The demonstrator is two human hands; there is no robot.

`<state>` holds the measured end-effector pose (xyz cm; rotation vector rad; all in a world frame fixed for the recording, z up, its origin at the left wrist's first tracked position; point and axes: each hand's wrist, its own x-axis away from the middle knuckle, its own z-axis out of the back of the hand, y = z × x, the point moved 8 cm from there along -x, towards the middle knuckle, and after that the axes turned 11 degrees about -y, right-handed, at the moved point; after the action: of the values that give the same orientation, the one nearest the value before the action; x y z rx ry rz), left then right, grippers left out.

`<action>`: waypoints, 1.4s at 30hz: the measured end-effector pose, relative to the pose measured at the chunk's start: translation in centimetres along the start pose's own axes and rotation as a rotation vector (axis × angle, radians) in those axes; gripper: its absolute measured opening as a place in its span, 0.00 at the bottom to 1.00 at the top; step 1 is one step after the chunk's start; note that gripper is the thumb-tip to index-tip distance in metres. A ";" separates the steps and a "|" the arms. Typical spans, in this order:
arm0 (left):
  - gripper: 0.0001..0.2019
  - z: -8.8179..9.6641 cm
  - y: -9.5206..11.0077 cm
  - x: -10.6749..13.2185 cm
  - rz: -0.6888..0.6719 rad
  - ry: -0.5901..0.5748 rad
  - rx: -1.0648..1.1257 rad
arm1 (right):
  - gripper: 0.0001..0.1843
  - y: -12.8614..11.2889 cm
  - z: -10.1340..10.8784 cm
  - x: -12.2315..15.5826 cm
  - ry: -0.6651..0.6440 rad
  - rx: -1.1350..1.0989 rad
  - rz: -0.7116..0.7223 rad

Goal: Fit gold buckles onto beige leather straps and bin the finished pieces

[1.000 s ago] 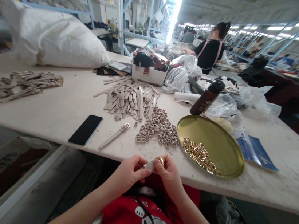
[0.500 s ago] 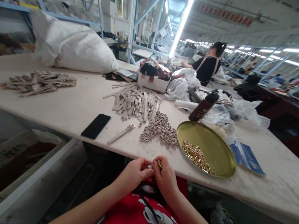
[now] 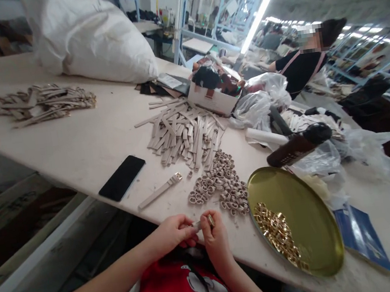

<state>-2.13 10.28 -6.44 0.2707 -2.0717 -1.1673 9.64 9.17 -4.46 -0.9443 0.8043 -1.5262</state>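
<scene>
At the table's near edge my left hand [image 3: 173,233] pinches the end of a short beige strap [image 3: 197,225]. My right hand [image 3: 215,236] is closed on a small gold buckle [image 3: 210,220] at that strap's tip. Both hands touch each other over my red shirt. Just beyond them lies a heap of beige loops [image 3: 221,184]. A round gold tray [image 3: 309,226] with several gold buckles [image 3: 276,232] sits to the right. A finished strap with a buckle [image 3: 160,191] lies left of the loops.
A pile of loose beige straps [image 3: 184,133] lies mid-table, with another pile [image 3: 40,103] at far left. A black phone [image 3: 122,177], a big white sack [image 3: 90,37], a brown bottle [image 3: 297,146], plastic bags [image 3: 262,96] and a blue booklet [image 3: 365,238] are around. Another person [image 3: 304,62] works at the far end.
The view has shifted closer to and lower over the table. My hands have stayed together at the edge, still working the buckle onto the strap end.
</scene>
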 end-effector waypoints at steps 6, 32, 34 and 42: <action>0.18 3.6 1.2 -1.9 0.123 0.116 0.234 | 0.11 -0.4 -1.7 -4.7 -0.075 -0.046 -0.073; 0.15 13.0 14.8 13.4 0.127 0.082 -0.563 | 0.18 -17.7 -9.9 -6.3 -0.253 -0.232 -0.082; 0.16 12.7 14.6 12.7 0.103 0.105 -0.594 | 0.18 -17.2 -9.5 -6.5 -0.248 -0.222 -0.051; 0.18 11.8 11.3 5.3 0.231 0.174 -0.726 | 0.24 -9.1 -7.3 -9.1 -0.236 -0.369 -0.236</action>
<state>-12.13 21.81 1.52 -0.2038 -1.3704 -1.5871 -0.38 19.55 -0.96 -1.5078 0.8404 -1.4529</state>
